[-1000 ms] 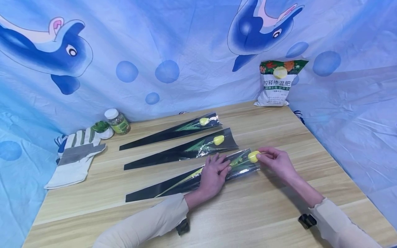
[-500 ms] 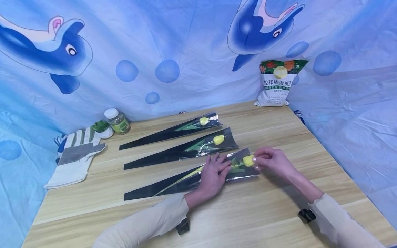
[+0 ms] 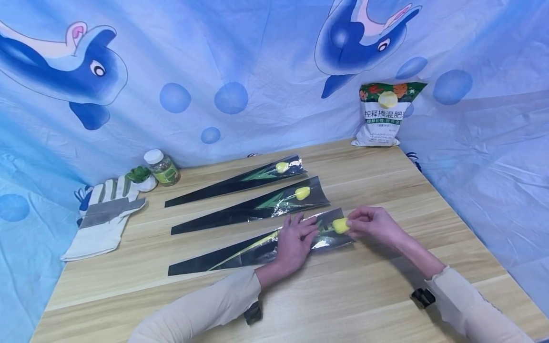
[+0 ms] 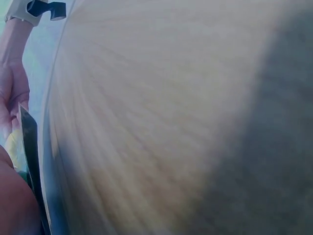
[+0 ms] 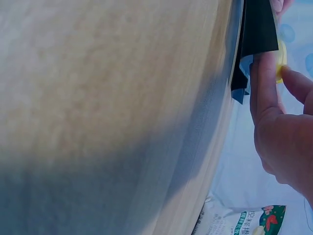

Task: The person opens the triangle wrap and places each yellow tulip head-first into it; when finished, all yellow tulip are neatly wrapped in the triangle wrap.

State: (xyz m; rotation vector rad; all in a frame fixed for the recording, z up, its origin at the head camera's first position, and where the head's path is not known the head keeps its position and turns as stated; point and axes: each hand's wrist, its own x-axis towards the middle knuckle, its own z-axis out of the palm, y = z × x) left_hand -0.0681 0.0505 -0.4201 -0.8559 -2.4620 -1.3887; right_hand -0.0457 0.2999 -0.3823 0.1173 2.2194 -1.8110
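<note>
Nearest on the table lies a black-backed clear flower sleeve (image 3: 195,265) with a yellow tulip (image 3: 340,226) inside, its stem running toward the narrow end. My left hand (image 3: 295,240) rests on the middle of the sleeve, fingers spread, covering part of stem and leaves. At the wide mouth, my right hand (image 3: 377,225) pinches the tulip's bloom between thumb and fingers. In the right wrist view, the thumb presses the yellow petals (image 5: 281,61), with the fingers beneath the black sleeve edge (image 5: 259,29). The left wrist view shows mostly tabletop, with the bloom at its left edge.
Two more sleeved yellow tulips (image 3: 302,193) (image 3: 281,167) lie in a row behind. To the left are work gloves (image 3: 103,221), a small potted succulent (image 3: 141,178) and a lidded jar (image 3: 163,168). A printed fertilizer bag (image 3: 383,116) stands at the back right, against the blue curtain (image 3: 274,71).
My right hand has moved left with the bloom, which now sits farther inside the sleeve's mouth. The sleeve has slid slightly left. My left hand has stayed in place.
</note>
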